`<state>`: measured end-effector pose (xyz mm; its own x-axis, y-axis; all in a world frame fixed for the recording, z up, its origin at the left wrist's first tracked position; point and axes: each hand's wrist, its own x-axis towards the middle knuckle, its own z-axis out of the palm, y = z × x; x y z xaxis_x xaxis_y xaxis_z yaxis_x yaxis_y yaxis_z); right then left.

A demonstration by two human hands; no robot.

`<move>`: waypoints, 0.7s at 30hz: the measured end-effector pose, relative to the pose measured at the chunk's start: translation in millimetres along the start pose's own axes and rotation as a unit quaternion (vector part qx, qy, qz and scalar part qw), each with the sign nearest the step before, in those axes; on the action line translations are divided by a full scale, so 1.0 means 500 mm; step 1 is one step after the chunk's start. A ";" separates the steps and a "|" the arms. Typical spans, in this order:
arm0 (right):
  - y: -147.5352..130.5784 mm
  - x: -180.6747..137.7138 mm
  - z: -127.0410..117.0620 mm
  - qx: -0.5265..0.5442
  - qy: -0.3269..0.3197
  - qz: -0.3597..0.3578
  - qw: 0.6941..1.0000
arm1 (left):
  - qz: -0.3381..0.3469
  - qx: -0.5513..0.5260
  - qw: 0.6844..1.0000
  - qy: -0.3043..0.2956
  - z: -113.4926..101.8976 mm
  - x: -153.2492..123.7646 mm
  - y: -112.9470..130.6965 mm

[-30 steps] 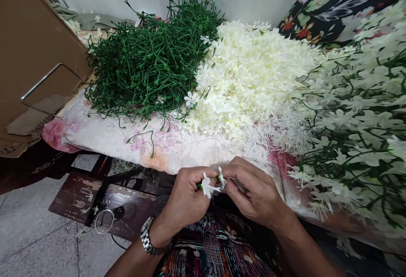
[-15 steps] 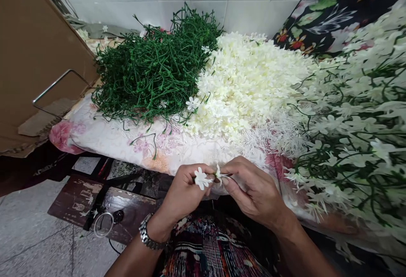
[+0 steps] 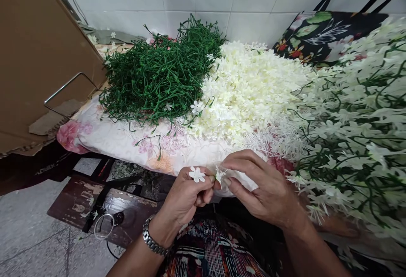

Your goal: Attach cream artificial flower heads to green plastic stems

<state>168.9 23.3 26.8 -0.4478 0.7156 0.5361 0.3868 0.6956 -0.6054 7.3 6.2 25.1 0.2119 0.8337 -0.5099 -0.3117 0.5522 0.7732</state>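
My left hand point(image 3: 192, 192) is closed in a pinch on an artificial flower stem, most of which its fingers hide. One white five-petal flower point(image 3: 197, 174) shows above the thumb. Another white flower point(image 3: 219, 175), with a bit of green at its base, sticks out to the right past the left fingertips. Around that second blossom, my right hand point(image 3: 260, 184) has thumb and forefinger apart; whether they touch its petals I cannot make out. Ahead lie a heap of green plastic stems point(image 3: 158, 78) and a pile of loose white blossoms point(image 3: 253, 86).
Finished-looking white flower sprays point(image 3: 355, 141) mass on the right. A floral cloth point(image 3: 108, 135) covers the work surface. At left stands a cardboard box point(image 3: 41, 57) with a wire handle, above a worn wooden bench point(image 3: 133, 209). A black floral bag point(image 3: 330, 36) leans on the tiled wall.
My right thumb and forefinger have parted from their pinch at the second flower. The left hand still grips the stem. The view has tilted slightly, shifting the scene downward.
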 end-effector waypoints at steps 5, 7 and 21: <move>0.002 0.003 0.003 -0.005 -0.006 -0.025 1.000 | -0.003 0.040 0.999 0.017 0.002 0.001 -0.002; 0.003 0.002 0.005 -0.012 -0.008 -0.026 1.000 | 0.000 0.046 0.999 0.020 0.003 0.003 -0.002; 0.018 -0.012 0.026 -0.052 -0.005 -0.036 0.998 | 0.038 0.059 0.997 0.041 0.017 0.015 -0.007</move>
<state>164.8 24.3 10.5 -0.4857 0.6630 0.5697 0.4342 0.7486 -0.5010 18.0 10.6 21.7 0.1143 0.8730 -0.4742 -0.2111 0.4878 0.8471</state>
